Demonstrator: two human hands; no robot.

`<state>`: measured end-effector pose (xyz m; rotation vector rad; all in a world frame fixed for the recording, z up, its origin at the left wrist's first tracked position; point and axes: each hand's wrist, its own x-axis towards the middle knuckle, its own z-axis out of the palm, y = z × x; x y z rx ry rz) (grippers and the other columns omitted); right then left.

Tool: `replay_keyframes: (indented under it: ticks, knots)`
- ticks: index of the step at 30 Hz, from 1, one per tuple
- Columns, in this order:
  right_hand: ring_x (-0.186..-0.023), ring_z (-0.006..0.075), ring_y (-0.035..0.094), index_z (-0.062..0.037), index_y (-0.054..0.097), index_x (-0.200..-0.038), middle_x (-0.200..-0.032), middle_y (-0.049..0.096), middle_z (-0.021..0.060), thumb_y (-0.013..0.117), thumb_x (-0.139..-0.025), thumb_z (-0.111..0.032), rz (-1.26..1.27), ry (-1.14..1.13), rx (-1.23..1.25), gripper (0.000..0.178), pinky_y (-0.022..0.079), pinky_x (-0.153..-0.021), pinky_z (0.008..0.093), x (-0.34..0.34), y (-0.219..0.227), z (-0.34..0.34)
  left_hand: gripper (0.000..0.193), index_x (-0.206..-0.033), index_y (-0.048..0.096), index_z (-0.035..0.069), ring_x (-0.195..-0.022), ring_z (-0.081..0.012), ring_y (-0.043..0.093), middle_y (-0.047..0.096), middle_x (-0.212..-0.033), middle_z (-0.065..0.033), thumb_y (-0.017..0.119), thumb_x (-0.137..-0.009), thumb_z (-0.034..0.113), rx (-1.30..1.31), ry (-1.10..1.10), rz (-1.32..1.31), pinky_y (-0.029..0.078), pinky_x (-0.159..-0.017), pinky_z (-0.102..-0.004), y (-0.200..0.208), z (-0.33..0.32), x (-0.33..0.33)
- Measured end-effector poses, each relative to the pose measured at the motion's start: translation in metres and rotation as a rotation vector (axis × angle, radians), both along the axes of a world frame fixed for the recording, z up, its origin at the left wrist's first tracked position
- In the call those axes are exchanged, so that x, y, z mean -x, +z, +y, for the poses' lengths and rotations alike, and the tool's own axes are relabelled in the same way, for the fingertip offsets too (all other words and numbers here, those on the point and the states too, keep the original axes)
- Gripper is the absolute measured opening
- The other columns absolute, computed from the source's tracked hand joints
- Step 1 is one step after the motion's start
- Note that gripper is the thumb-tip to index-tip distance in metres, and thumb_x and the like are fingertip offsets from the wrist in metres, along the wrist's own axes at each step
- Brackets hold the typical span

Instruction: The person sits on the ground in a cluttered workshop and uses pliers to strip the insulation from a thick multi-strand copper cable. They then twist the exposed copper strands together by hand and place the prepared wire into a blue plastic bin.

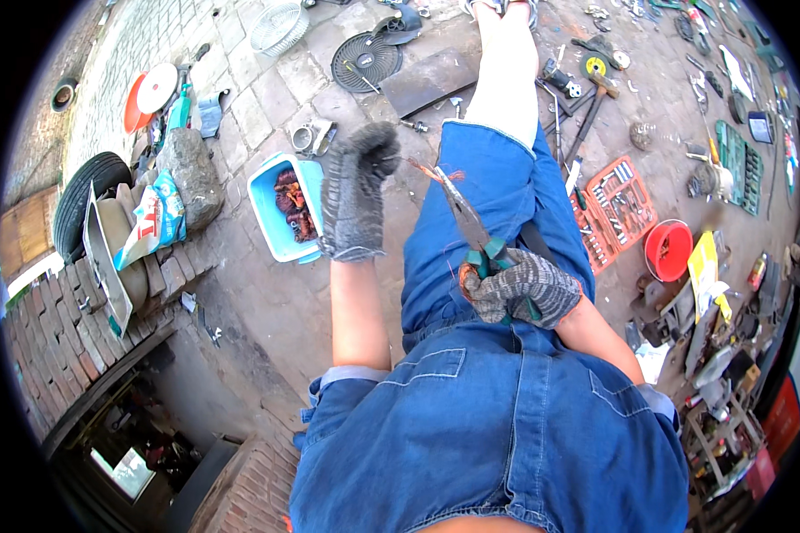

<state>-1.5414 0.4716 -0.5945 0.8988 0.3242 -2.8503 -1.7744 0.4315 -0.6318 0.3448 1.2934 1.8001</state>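
Note:
My right hand [529,289], in a grey knitted work glove, is closed around the green handles of a pair of pliers [465,216] over my lap. Thin copper-coloured strands [436,169] stick out at the jaws' tip. A reddish-brown bit shows beside the glove's fingers, too small to make out. My left hand [356,191], in a dark grey glove, is raised apart from the pliers, fingers loosely bent and nothing seen in them. Just left of it stands a light-blue plastic basin [262,200] with reddish-brown copper coil pieces [293,204] inside.
Ahead lie a black fan grille [364,64] and a dark flat plate [428,84]. To the right are a hammer [591,115], an orange socket set case [615,213] and a red bucket [668,250]. At left are a large stone [191,178] and a tyre [89,200].

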Motion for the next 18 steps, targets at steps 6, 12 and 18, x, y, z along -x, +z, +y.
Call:
replay_keyframes:
  ticks: [6, 12, 18]
  knots:
    - [-0.061, 0.0132, 0.055, -0.0016, 0.055, -0.092, -0.074, 0.057, 0.0064, 0.069, -0.068, -0.006, -0.017, 0.021, -0.025, 0.028, 0.044, -0.055, 0.0232, -0.004, -0.005, -0.002, 0.029, -0.098, 0.061, -0.001, -0.083, -0.0160, 0.059, 0.063, -0.095, -0.0102, 0.052, -0.088, 0.025, 0.030, -0.241, 0.092, 0.047, -0.075, -0.0275, 0.020, 0.000, -0.025]
    - [-0.066, 0.0156, 0.057, -0.0030, 0.054, -0.100, -0.079, 0.059, 0.0050, 0.061, -0.080, -0.018, -0.155, 0.170, -0.707, 0.026, 0.045, -0.059, 0.0294, 0.013, 0.008, -0.004, 0.017, -0.091, 0.063, -0.001, -0.081, -0.0153, 0.059, 0.064, -0.091, -0.0104, 0.059, -0.084, 0.014, 0.042, -0.070, 0.105, 0.047, -0.073, -0.0271, 0.010, -0.001, -0.025]
    - [-0.064, 0.0242, 0.057, -0.0035, 0.052, -0.096, -0.073, 0.057, 0.0127, 0.062, -0.077, -0.017, -0.292, 0.367, -1.373, 0.025, 0.045, -0.061, 0.0343, 0.010, -0.001, 0.000, 0.017, -0.091, 0.065, 0.001, -0.085, -0.0183, 0.058, 0.063, -0.093, -0.0100, 0.059, -0.082, 0.014, 0.070, -0.011, 0.512, 0.045, -0.077, -0.0304, 0.028, -0.018, 0.010]
